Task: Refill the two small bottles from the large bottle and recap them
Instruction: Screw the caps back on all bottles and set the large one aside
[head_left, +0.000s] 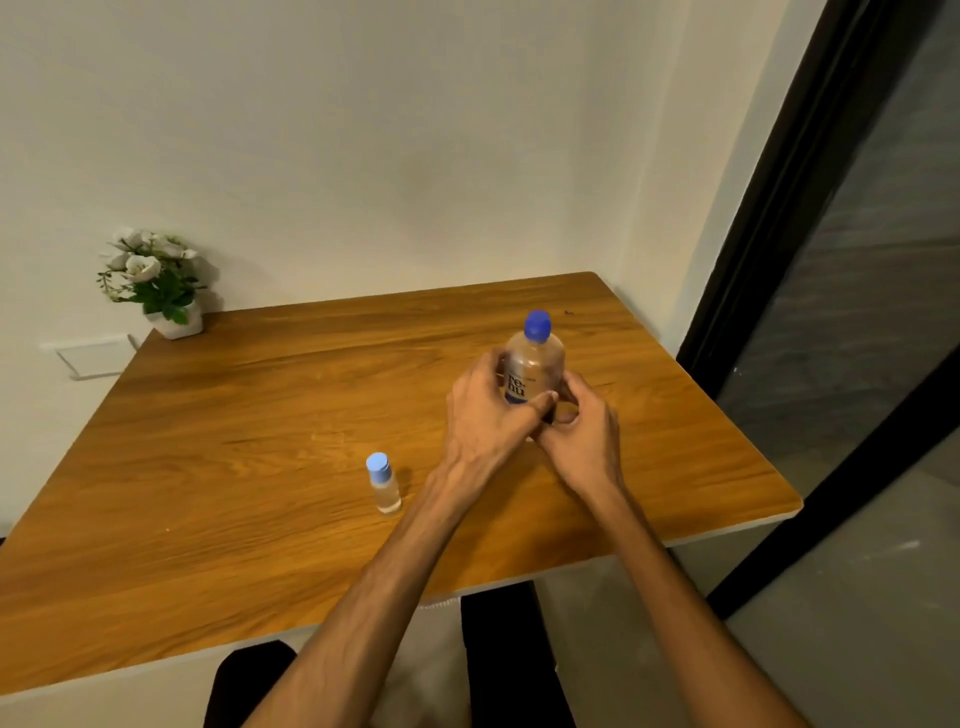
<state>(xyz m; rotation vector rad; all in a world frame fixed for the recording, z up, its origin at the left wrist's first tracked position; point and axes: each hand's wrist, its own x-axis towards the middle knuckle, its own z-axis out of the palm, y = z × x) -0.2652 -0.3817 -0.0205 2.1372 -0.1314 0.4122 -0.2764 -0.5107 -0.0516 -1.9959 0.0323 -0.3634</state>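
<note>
The large clear bottle (535, 358) with a dark blue cap stands upright on the wooden table (260, 415), right of centre. My left hand (485, 410) wraps around its lower left side, thumb across the front label. My right hand (584, 436) is curled against the bottle's lower right, touching my left thumb; what its fingers hold is hidden. One small clear bottle (384, 486) with a light blue cap on stands upright, apart from both hands, to the near left. I see no second small bottle.
A small white pot of white flowers (156, 283) stands at the table's far left corner against the wall. A dark-framed glass door (831, 260) runs along the right. The table's near edge (311, 629) is close to my legs.
</note>
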